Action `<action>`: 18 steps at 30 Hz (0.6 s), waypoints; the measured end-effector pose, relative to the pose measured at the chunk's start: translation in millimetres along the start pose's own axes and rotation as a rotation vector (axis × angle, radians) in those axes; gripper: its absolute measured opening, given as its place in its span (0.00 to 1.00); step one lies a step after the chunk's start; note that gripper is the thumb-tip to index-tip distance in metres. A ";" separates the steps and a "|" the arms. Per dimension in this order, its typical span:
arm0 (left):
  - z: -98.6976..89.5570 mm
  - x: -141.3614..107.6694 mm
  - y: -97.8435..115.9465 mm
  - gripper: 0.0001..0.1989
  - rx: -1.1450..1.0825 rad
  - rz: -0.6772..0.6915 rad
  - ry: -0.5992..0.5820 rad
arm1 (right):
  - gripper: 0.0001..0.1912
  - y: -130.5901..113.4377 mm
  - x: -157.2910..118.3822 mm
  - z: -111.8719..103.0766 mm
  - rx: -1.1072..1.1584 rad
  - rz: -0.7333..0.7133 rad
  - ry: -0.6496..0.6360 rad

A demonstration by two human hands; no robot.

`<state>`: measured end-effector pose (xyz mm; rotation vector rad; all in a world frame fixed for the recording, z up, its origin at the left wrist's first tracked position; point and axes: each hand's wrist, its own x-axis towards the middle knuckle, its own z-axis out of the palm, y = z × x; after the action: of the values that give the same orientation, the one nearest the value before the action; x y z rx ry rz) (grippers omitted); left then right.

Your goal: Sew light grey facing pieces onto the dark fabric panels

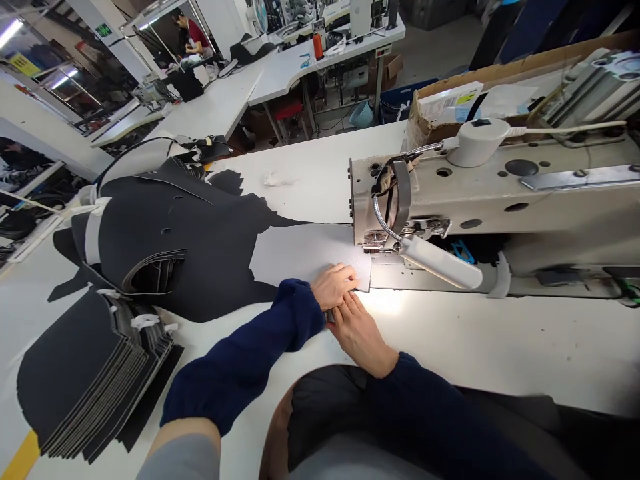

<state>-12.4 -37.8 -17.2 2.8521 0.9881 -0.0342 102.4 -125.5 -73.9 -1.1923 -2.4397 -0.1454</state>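
Observation:
A light grey fabric piece (pixel 295 250) lies on the sewing table, its right end beside the needle area of a sewing machine (pixel 480 207). My left hand (pixel 334 287) is closed at the near edge of this piece, fingers bent and pressed onto it. Touching it, my right hand (pixel 363 337) reaches in from the near side, fingers together at the same edge. A small dark bit shows between the hands, mostly covered. Large black fabric pieces (pixel 215 247) adjoin the grey piece on the left. A lamp (pixel 440 261) on the machine lights the table by my hands.
A thick stack of black cut pieces (pixel 75 373) stands at the near left. Behind the machine is a cardboard box (pixel 417 113) with papers and metal parts. Farther back are another sewing table (pixel 280 70) and a person (pixel 195 37) at work.

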 end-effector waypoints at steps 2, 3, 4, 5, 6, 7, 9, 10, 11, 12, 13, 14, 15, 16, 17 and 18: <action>-1.0 4.6 0.4 0.10 0.032 -0.009 -0.005 | 0.22 2.5 2.6 2.1 -0.012 0.002 -0.001; -1.6 6.9 0.4 0.10 0.045 -0.016 -0.016 | 0.21 3.8 4.0 3.2 -0.017 0.002 -0.003; -2.2 9.3 0.2 0.10 0.056 -0.024 -0.030 | 0.20 5.2 5.6 4.4 -0.022 0.001 -0.007; -2.7 11.5 -0.2 0.09 0.066 -0.032 -0.041 | 0.19 6.7 7.1 5.4 -0.027 -0.002 -0.012; -3.0 13.6 -0.9 0.09 0.074 -0.038 -0.051 | 0.19 8.2 8.7 6.4 -0.030 -0.004 -0.019; -3.1 15.6 -1.9 0.09 0.079 -0.044 -0.056 | 0.18 9.7 10.3 7.2 -0.030 -0.006 -0.027; -3.1 19.2 -4.1 0.09 0.082 -0.050 -0.059 | 0.18 12.7 13.2 8.4 -0.026 -0.001 -0.038; -3.3 20.9 -5.2 0.09 0.083 -0.054 -0.060 | 0.18 14.1 14.7 8.7 -0.027 0.005 -0.040; -3.8 22.5 -6.1 0.09 0.084 -0.060 -0.062 | 0.18 15.5 16.1 8.8 -0.031 0.008 -0.042; -4.6 24.0 -6.9 0.09 0.085 -0.066 -0.063 | 0.18 16.8 17.5 8.9 -0.036 0.006 -0.043; -5.7 25.5 -7.5 0.09 0.085 -0.073 -0.064 | 0.17 18.1 19.0 8.8 -0.042 0.004 -0.041; -7.1 27.1 -8.1 0.10 0.085 -0.077 -0.067 | 0.17 19.5 20.6 8.7 -0.046 0.003 -0.039; -8.5 28.8 -8.6 0.10 0.084 -0.082 -0.070 | 0.17 20.8 22.2 8.7 -0.049 0.003 -0.038; -9.7 30.7 -9.2 0.10 0.084 -0.086 -0.074 | 0.18 22.2 24.0 8.8 -0.049 0.006 -0.038; -10.6 32.7 -10.1 0.10 0.084 -0.086 -0.079 | 0.18 23.6 25.7 9.1 -0.050 0.011 -0.037; -11.0 35.0 -11.2 0.10 0.087 -0.087 -0.084 | 0.18 25.2 27.5 9.7 -0.049 0.020 -0.035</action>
<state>8.0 -6.2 -9.7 2.8563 1.1184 -0.2089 103.8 -87.0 -73.6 -1.2507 -2.4668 -0.1808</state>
